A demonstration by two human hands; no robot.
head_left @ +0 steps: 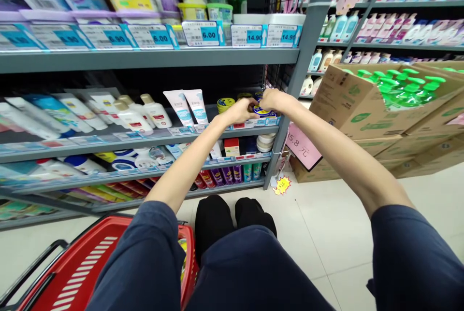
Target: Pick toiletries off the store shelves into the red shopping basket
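Note:
Both arms reach forward to the right end of a middle shelf, where small round tins with blue and yellow lids stand. My left hand (243, 110) comes in from the left, its fingers curled against a blue round tin (267, 112). From the right, my right hand (272, 100) has its fingers bent down over the same tin. The fingertips partly cover the lid. Just left of my hands is a stack of yellow-lidded round tins (225, 104). Two white tubes (195, 106) with blue print stand upright farther left.
A red shopping basket (87, 262) with a black handle is at lower left. Cardboard boxes (348, 103) of green pump bottles (409, 86) stand right of the shelf post (308, 26). A pink price sign (302, 147) hangs low by the post. Price tags line the upper shelf edge (152, 59).

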